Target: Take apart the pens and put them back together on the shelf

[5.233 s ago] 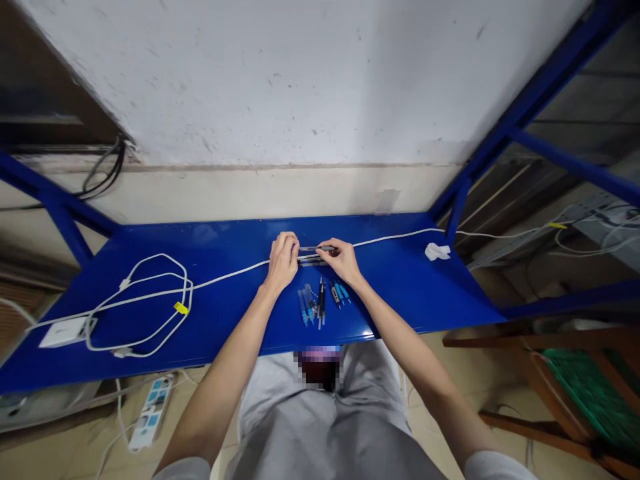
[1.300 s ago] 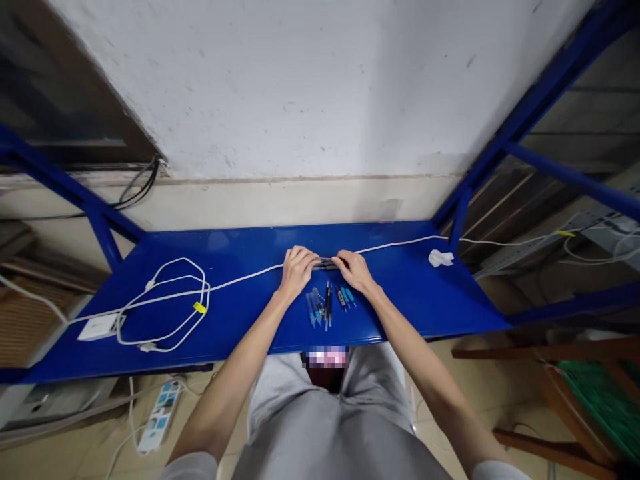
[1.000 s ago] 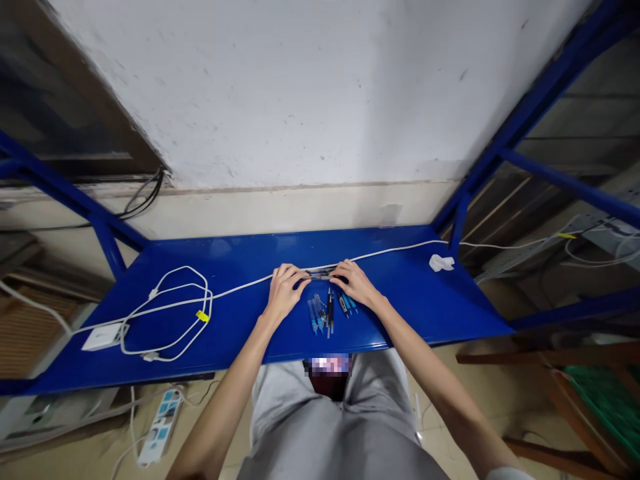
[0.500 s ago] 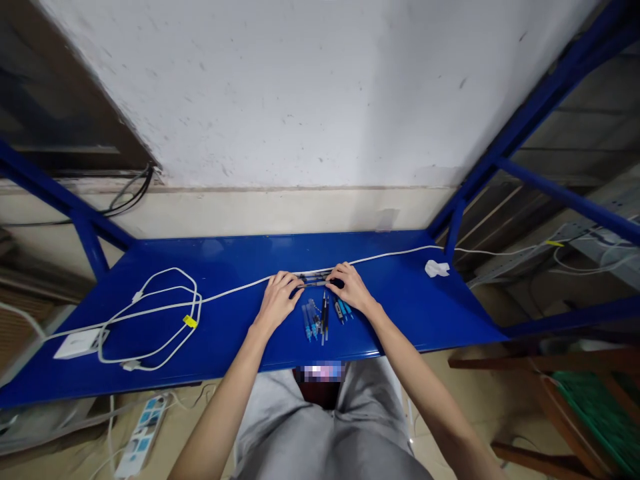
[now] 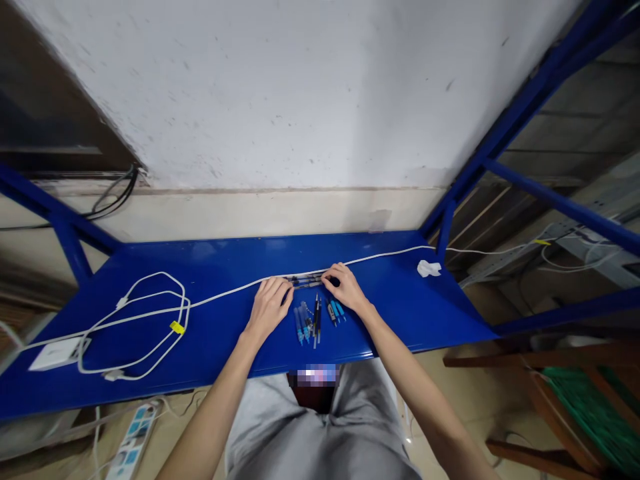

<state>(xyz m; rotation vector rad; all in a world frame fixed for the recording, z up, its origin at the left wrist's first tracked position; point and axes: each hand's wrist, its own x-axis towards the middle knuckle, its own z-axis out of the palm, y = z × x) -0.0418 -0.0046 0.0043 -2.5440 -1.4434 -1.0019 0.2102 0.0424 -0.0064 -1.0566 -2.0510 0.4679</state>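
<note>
Several slim dark pens [image 5: 307,280] lie sideways between my two hands, just in front of a long white cable. My left hand [image 5: 271,303] is closed about their left ends, thumb and fingertips together. At the right ends, my right hand [image 5: 345,287] pinches with thumb and fingers; its fingertips partly hide what they grip. Nearer the table's front edge are clear pen barrels [image 5: 302,323] with light-blue ends. Thin black refills [image 5: 317,320] lie beside them. To their right sit short blue-and-dark pen parts [image 5: 336,311]. The smallest pieces are too fine to tell apart.
The blue metal table [image 5: 395,300] has a frame at both sides. A white cable [image 5: 225,295] crosses it, with a looped cable [image 5: 185,300] and white box [image 5: 57,353] at left. Crumpled tissue [image 5: 429,268] lies right. A power strip [image 5: 131,440] is below.
My right hand has drawn slightly away from my left, so more of the dark pens shows between them. The whole view has shifted a little; the loose parts lie as before.
</note>
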